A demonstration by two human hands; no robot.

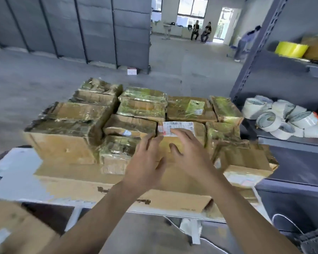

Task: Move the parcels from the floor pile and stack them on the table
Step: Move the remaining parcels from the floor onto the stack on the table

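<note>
Left hand (145, 162) and right hand (191, 154) are side by side, close but not joined, fingers straight and spread, gripping nothing. Both are over the near face of a labelled parcel (198, 132) in the front row. Motion blur prevents confirming contact.

That parcel sits among the taped cardboard parcels (141, 105), packed in rows on a flat cardboard sheet (108, 189) on the white table (15, 173). A shelving rack (246, 70) to the right holds tape rolls (279, 120). A brown box (17, 226) lies low at near left. The floor pile itself is not identifiable.

Assessment: the placing step, with the labelled parcel set down or being squared up. The next move calls for clearing both hands and turning to the floor for another parcel.
</note>
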